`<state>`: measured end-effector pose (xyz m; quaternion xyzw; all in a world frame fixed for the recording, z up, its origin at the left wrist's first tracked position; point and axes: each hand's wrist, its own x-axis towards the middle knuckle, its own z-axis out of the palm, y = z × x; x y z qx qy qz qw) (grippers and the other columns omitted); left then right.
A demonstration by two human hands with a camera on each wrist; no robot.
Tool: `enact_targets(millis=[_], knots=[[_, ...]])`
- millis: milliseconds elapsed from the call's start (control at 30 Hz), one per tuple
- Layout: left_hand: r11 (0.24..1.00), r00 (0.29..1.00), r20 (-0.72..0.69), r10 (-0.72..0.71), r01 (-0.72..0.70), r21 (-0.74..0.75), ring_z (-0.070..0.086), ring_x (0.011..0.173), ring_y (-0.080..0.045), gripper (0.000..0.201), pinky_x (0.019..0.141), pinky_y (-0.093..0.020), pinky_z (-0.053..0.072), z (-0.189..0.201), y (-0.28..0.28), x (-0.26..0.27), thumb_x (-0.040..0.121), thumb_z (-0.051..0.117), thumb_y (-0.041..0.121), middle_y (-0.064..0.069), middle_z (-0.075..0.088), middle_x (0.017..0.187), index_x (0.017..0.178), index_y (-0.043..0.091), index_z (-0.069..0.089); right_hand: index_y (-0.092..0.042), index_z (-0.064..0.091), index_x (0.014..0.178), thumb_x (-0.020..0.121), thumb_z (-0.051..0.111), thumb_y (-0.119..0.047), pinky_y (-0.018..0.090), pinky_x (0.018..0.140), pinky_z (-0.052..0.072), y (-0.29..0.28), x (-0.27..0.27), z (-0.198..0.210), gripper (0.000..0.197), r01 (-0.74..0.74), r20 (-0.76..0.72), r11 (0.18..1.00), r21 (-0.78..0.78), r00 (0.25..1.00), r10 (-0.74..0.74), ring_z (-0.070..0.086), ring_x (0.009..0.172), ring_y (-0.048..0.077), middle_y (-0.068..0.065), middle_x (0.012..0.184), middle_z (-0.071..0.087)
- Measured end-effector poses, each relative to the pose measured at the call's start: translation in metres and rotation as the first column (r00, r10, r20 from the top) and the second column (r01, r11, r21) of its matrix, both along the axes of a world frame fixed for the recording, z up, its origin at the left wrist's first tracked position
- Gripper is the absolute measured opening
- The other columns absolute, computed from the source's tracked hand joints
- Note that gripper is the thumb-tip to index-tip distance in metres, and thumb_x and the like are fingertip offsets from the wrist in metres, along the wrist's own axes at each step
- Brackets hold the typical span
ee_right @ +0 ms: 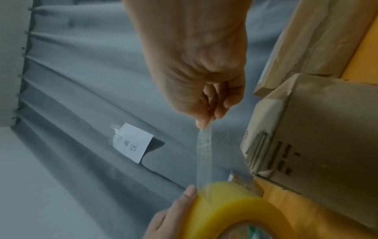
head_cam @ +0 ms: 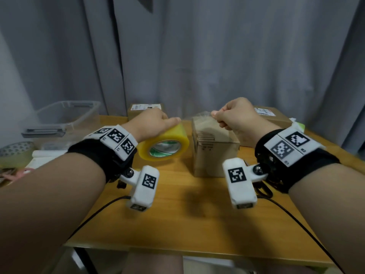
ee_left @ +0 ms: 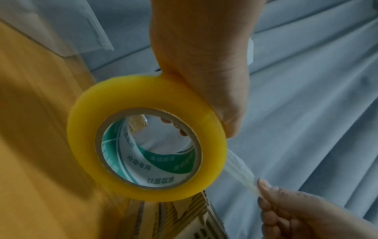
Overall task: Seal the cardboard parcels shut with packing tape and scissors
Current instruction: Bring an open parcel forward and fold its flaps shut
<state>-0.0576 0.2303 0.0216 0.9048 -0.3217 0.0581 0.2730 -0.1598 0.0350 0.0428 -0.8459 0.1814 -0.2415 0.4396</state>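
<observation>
My left hand grips a yellow roll of packing tape above the wooden table; the roll shows its green-printed core in the left wrist view. My right hand pinches the free end of the clear tape strip, which stretches from the roll to its fingertips. A small cardboard parcel stands upright on the table below and between both hands. No scissors are plainly visible.
Two more labelled parcels lie at the back, one centre and one right. A clear plastic bin and another tape roll sit at the left. Grey curtains hang behind. Cables cross the table front.
</observation>
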Motion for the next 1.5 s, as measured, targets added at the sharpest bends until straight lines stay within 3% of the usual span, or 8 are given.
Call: enact_targets(millis=[133, 367, 867, 1067, 1167, 1233, 1300, 1500], knots=[[0.98, 0.998, 0.056, 0.001, -0.012, 0.199, 0.059, 0.068, -0.018, 0.063, 0.06, -0.029, 0.045, 0.002, -0.022, -0.003, 0.088, 0.042, 0.064, -0.008, 0.065, 0.072, 0.077, 0.007, 0.069, -0.005, 0.06, 0.067, 0.086, 0.07, -0.016, 0.034, 0.068, 0.049, -0.014, -0.005, -0.015, 0.023, 0.055, -0.117, 0.998, -0.031, 0.991, -0.058, 0.052, 0.062, 0.019, 0.009, 0.065, 0.058], [0.9, 0.985, 0.171, -0.019, -0.058, 0.433, 0.051, 0.068, -0.02, 0.055, 0.066, -0.031, 0.037, 0.016, -0.045, -0.005, 0.092, 0.038, 0.061, -0.002, 0.05, 0.065, 0.062, 0.016, 0.05, -0.001, 0.067, 0.099, 0.084, 0.071, -0.023, 0.036, 0.08, 0.052, -0.025, 0.003, -0.023, 0.028, 0.141, -0.182, 0.98, -0.139, 0.969, -0.165, 0.062, 0.094, 0.03, 0.013, 0.095, 0.065], [0.837, 0.982, 0.189, 0.018, -0.118, 0.534, 0.048, 0.062, -0.012, 0.05, 0.063, -0.029, 0.042, 0.02, -0.072, -0.008, 0.086, 0.05, 0.063, 0.0, 0.052, 0.068, 0.065, 0.017, 0.05, -0.007, 0.064, 0.098, 0.086, 0.063, -0.017, 0.026, 0.052, 0.039, -0.036, 0.013, -0.042, 0.016, 0.157, -0.238, 0.958, -0.238, 0.947, -0.214, 0.055, 0.074, 0.018, 0.007, 0.094, 0.062], [0.835, 0.985, 0.17, 0.024, -0.113, 0.539, 0.051, 0.073, -0.018, 0.049, 0.066, -0.03, 0.042, 0.017, -0.074, -0.011, 0.086, 0.053, 0.061, 0.002, 0.05, 0.069, 0.087, 0.013, 0.058, -0.014, 0.05, 0.11, 0.089, 0.065, -0.023, 0.035, 0.087, 0.044, -0.039, 0.002, -0.045, 0.028, 0.153, -0.135, 0.974, -0.169, 0.975, -0.177, 0.049, 0.099, 0.021, 0.002, 0.109, 0.048], [0.83, 0.985, 0.172, 0.018, -0.111, 0.547, 0.052, 0.078, -0.021, 0.048, 0.069, -0.03, 0.041, 0.017, -0.074, -0.011, 0.087, 0.053, 0.059, 0.0, 0.049, 0.069, 0.083, 0.012, 0.057, -0.016, 0.05, 0.128, 0.097, 0.049, -0.023, 0.037, 0.105, 0.033, -0.026, 0.002, -0.037, 0.032, 0.15, 0.082, 0.853, -0.5, 0.989, -0.126, 0.042, 0.125, 0.025, 0.007, 0.135, 0.046], [0.826, 0.986, 0.167, 0.013, -0.105, 0.553, 0.051, 0.077, -0.023, 0.047, 0.069, -0.031, 0.041, 0.017, -0.073, -0.009, 0.089, 0.051, 0.056, -0.001, 0.048, 0.068, 0.077, 0.01, 0.055, -0.016, 0.039, 0.144, 0.101, 0.036, -0.028, 0.041, 0.117, 0.017, -0.008, 0.009, -0.037, 0.044, -0.101, -0.067, 0.716, -0.691, 0.995, 0.077, 0.027, 0.141, 0.023, 0.004, 0.152, 0.034], [0.828, 0.99, 0.141, 0.014, -0.091, 0.553, 0.05, 0.076, -0.023, 0.044, 0.069, -0.031, 0.039, 0.015, -0.073, -0.006, 0.091, 0.048, 0.049, -0.004, 0.051, 0.071, 0.077, 0.008, 0.055, -0.019, 0.026, 0.15, 0.104, 0.02, -0.039, 0.047, 0.119, 0.003, 0.004, 0.015, -0.045, 0.051, -0.338, -0.358, 0.666, -0.665, 0.927, 0.112, 0.014, 0.147, 0.018, 0.0, 0.159, 0.021], [0.939, 0.999, 0.029, -0.041, 0.028, 0.342, 0.052, 0.079, -0.023, 0.05, 0.062, -0.03, 0.035, 0.001, -0.06, 0.001, 0.092, 0.046, 0.055, -0.003, 0.051, 0.071, 0.081, 0.008, 0.058, -0.036, 0.009, 0.153, 0.099, 0.001, -0.052, 0.053, 0.113, -0.013, -0.002, 0.025, -0.055, 0.056, -0.347, -0.558, 0.756, -0.555, 0.829, -0.028, -0.001, 0.149, 0.025, -0.004, 0.162, 0.004]])
